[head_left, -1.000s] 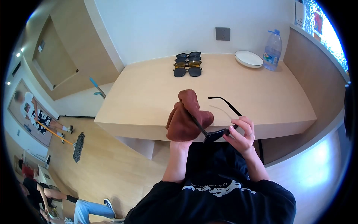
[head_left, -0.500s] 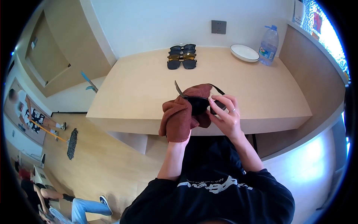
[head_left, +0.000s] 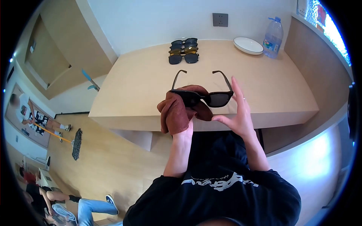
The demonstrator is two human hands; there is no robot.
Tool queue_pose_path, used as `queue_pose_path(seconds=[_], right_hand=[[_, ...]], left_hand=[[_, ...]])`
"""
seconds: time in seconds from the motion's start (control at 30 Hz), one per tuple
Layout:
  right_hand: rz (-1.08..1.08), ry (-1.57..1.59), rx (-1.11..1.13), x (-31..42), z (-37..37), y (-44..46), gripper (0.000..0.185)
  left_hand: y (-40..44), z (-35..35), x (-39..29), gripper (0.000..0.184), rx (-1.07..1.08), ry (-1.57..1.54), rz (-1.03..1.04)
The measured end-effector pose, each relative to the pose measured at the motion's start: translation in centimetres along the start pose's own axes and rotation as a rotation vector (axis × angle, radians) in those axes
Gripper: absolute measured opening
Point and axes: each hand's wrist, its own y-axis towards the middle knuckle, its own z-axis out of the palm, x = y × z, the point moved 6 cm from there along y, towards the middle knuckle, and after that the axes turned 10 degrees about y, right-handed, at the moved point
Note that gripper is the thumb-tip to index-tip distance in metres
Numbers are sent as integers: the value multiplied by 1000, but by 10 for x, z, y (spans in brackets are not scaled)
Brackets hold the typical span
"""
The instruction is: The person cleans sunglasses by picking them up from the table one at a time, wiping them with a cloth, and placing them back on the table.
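Note:
Black sunglasses (head_left: 218, 99) are held up over the table's front edge, their two arms unfolded and pointing away from me. A brown cloth (head_left: 175, 113) covers my left hand (head_left: 184, 126) and is wrapped around one lens; the fingers are hidden under it, gripping cloth and glasses together. My right hand (head_left: 241, 113) is beside the other lens, thumb and fingers spread apart, holding nothing. Several more pairs of sunglasses (head_left: 183, 58) lie in a column farther back on the table (head_left: 132, 83).
A white plate (head_left: 248, 45) and a plastic bottle (head_left: 273, 37) stand at the back right, near the curved partition (head_left: 316, 64). At the left, a person (head_left: 34, 116) holds a mop (head_left: 77, 144). Other people sit at the lower left.
The sunglasses have turned so that both arms point away and one lens shows at the right. My right hand has let go of them and opened.

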Motion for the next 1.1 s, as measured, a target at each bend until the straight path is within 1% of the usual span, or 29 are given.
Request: queue_pose_path(seconds=[0.03,0.07,0.1,0.13,0.17,0.2,0.23,0.27,0.3,0.37,0.43,0.47,0.5,0.53,0.57,0.6,0.63,0.7,0.73,0.8,0.83,0.87,0.9,0.93,1.0,1.03,1.1], right_hand=[[2,2,-6,-4,0,-2,106],[170,295,21,-18,5,-4,101],[339,590,49,-29,12,-7,95],[340,592,46,-31,14,-8,95],[348,682,-19,-33,13,-8,90],[353,770,-85,-35,12,-8,85],[351,768,-89,-34,13,-8,85],[293,752,-154,-30,11,-7,81],[235,735,-218,-26,9,-7,77],[222,734,-236,-19,5,-4,75],[209,732,-253,-20,0,-4,72],[217,675,-162,-24,0,-4,69],[224,617,-73,-28,1,-5,65],[223,618,-74,-30,-3,-5,65],[157,547,-26,-29,-6,-3,56],[89,476,24,-28,-8,0,48],[85,476,28,-31,-12,2,48],[111,498,135,-34,-13,3,33],[70,474,105,-31,-14,6,24],[41,517,143,-32,-12,7,22],[8,560,181,-29,-10,9,21],[8,560,181,-26,-11,10,21],[-27,472,198,-21,-12,12,19],[-61,386,214,-17,-11,13,17],[-57,407,180,-19,-9,12,17],[-55,425,146,-21,-9,12,17],[-21,438,128,-26,-7,11,17]], left_hand=[[2,0,4,59,70,31,-3],[3,1,8,57,139,62,-5],[3,-2,11,57,141,65,-5],[2,-3,15,55,156,333,-35],[1,-5,19,53,172,599,-64],[-3,-5,20,53,176,600,-62],[-8,-1,20,34,189,479,-112],[-13,2,21,17,200,358,-162],[-13,4,25,17,202,357,-162],[-14,16,22,17,315,183,-52],[-12,20,16,16,293,196,-90],[-10,22,13,16,272,210,-125],[-4,13,25,16,274,210,-124],[6,-7,37,30,173,502,89],[9,-12,27,45,64,788,306],[11,-17,29,45,60,787,310],[10,-14,19,46,106,609,188],[3,-1,1,48,196,252,-60],[-2,4,-8,48,195,253,-63],[-8,12,-22,52,145,68,-20],[-5,11,-22,52,145,67,-21],[0,9,-19,51,170,31,-68],[3,9,-16,50,193,-5,-115],[3,8,-17,50,191,-4,-115],[1,9,-18,48,215,-226,-157],[0,12,-20,48,214,-225,-156],[-3,5,-12,47,-73,-292,-366]])
